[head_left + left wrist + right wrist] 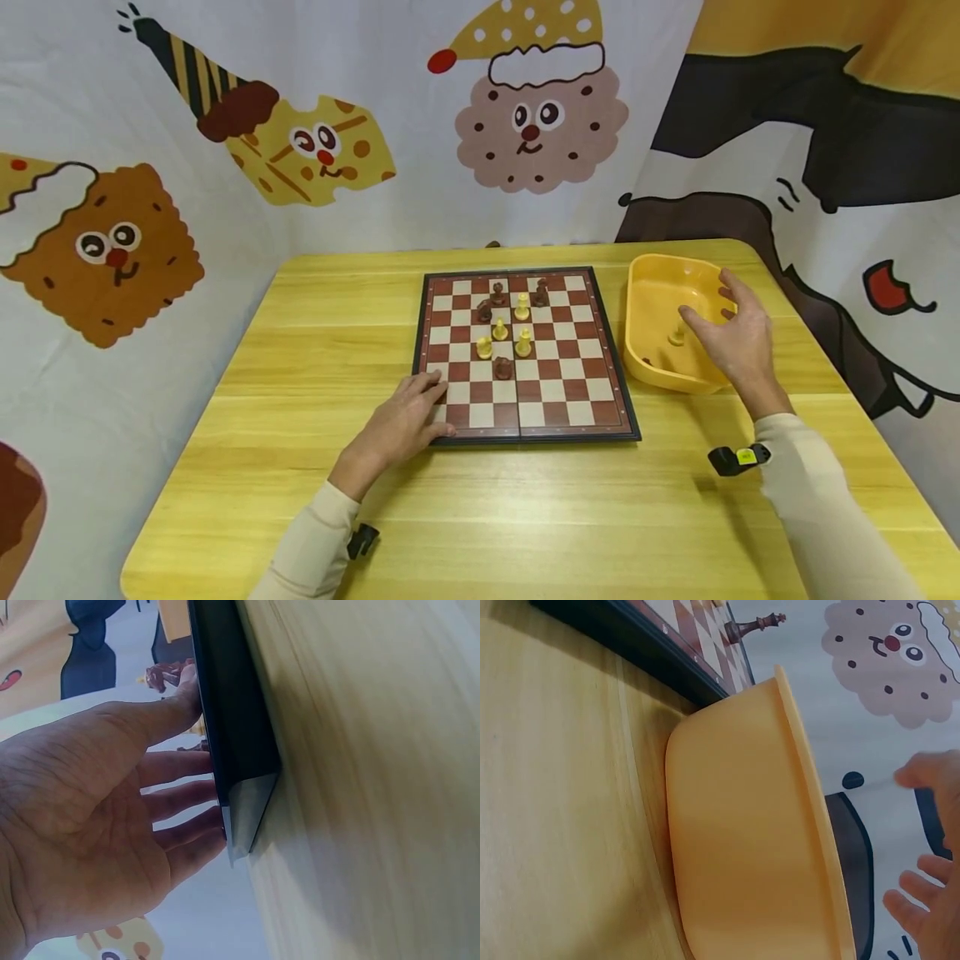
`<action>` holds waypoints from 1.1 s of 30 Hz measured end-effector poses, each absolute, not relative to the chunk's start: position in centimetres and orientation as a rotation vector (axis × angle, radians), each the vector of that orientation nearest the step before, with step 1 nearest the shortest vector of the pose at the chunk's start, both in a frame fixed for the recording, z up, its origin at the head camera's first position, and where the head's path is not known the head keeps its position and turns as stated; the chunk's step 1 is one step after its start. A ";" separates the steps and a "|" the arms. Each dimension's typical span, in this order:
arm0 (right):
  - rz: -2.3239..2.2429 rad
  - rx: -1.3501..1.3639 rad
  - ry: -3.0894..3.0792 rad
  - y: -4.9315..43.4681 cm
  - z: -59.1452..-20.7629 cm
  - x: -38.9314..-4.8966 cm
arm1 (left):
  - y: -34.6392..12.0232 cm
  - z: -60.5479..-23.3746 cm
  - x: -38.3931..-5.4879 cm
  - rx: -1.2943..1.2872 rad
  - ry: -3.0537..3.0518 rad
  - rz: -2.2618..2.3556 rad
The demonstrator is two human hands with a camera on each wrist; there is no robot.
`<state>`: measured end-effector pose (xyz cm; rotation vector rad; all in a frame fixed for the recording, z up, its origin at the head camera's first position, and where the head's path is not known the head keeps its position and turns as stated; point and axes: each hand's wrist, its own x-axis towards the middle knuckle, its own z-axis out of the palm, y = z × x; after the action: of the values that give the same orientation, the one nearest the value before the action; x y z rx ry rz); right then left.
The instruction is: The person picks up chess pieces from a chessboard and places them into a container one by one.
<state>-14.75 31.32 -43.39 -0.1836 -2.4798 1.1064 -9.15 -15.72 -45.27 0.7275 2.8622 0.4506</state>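
Observation:
A chessboard (570, 414) lies on the table, with several brown and cream pieces standing near its middle. My left hand (397, 421) rests at the board's near left corner; in the left wrist view its thumb and fingers (187, 765) lie along the dark edge. Over the right side of a yellow plastic tub (637, 367) hovers my right hand (738, 346), thumb and fingers spread, holding nothing. Inside the tub stands a cream chess piece (677, 337), just below the thumb. A small dark piece (647, 361) shows by the tub's near left wall.
The tub stands close beside the board's right edge on the wooden table (300, 333). Among the standing pieces are a brown piece (502, 367) nearest me and a tall brown one (542, 292) toward the back. A printed cartoon curtain (420, 167) hangs behind the table.

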 end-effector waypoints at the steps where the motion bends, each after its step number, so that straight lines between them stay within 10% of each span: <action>1: 1.115 -0.181 -2.479 31.2 -43.4 -14.8 | -15.8 -45.3 -9.2 0.728 2.862 0.453; 33: 1.541 0.173 -2.413 23.3 -41.4 -18.2 | -16.2 -45.6 -9.0 0.793 2.882 0.454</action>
<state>-18.23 23.32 -41.37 0.1725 -2.4127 1.5405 -8.97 -16.21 -45.58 0.7927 2.8819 0.4536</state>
